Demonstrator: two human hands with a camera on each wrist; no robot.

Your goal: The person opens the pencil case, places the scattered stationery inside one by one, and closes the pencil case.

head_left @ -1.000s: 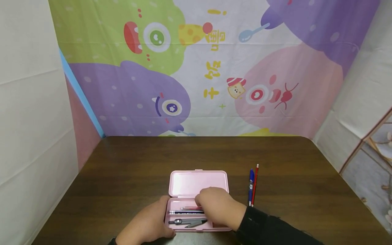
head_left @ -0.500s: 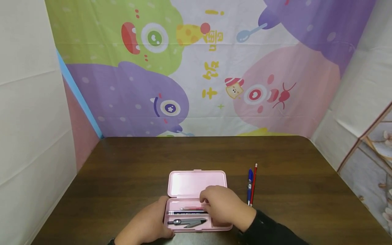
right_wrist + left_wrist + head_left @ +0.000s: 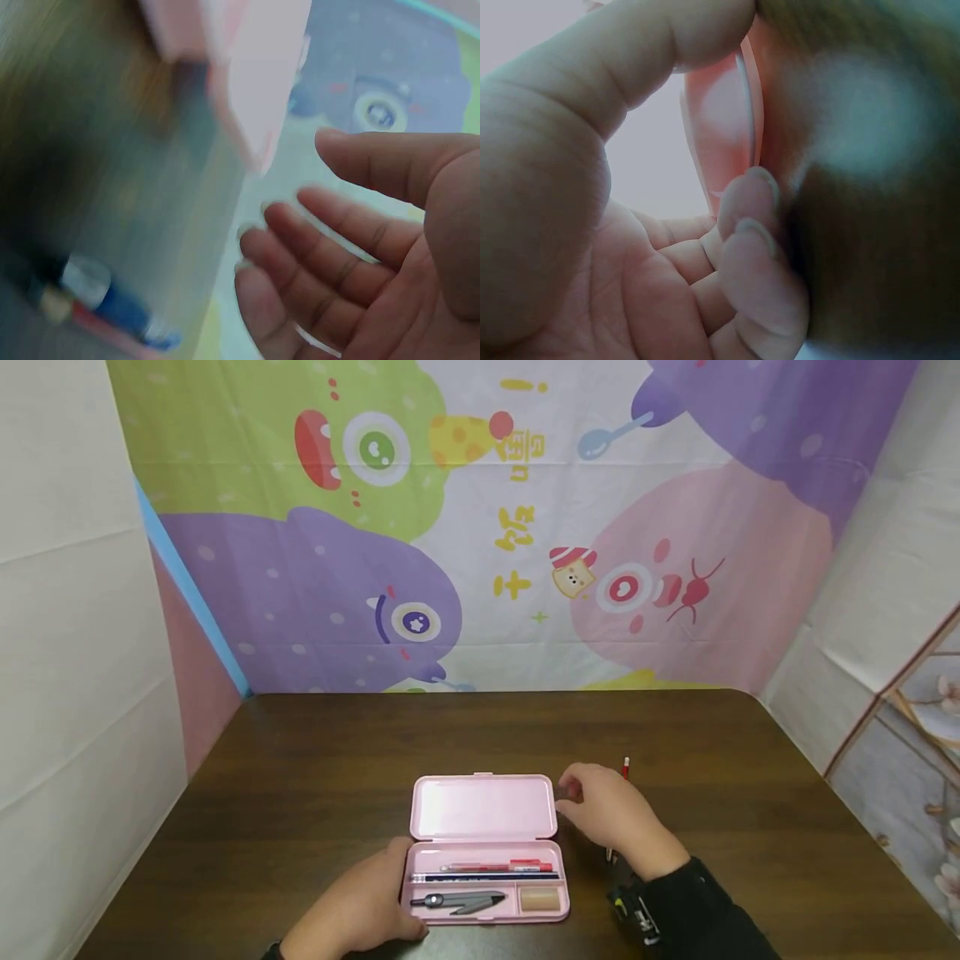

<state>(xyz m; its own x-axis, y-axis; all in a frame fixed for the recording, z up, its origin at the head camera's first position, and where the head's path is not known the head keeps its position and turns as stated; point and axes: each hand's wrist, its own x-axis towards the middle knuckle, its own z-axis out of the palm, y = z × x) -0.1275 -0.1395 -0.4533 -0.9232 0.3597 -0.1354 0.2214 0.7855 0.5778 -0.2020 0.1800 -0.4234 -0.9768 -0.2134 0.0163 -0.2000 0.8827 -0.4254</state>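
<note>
A pink pencil case [image 3: 483, 808] lies unfolded on the table, lid away from me. It holds a red pen [image 3: 531, 866], a dark pencil [image 3: 487, 877], a grey compass [image 3: 459, 902] and a tan block [image 3: 539, 899], perhaps an eraser. My left hand [image 3: 363, 897] grips the case's left end, thumb and fingers at opposite edges; the left wrist view shows its pink side [image 3: 724, 112] between them. My right hand [image 3: 615, 814] hovers right of the lid, fingers loosely bent around nothing. Beneath it are a red pencil [image 3: 626, 766], mostly hidden, and a blue pen [image 3: 124, 306], blurred in the right wrist view.
The dark wooden table [image 3: 337, 743] extends around the case. A cartoon-printed cloth [image 3: 517, 652] hangs behind its far edge. Pale cloth walls [image 3: 82, 652] flank both sides.
My right hand has come out of the pencil case and moved right and away from me, uncovering the red pen's end and the tan block. My left hand stays on the case.
</note>
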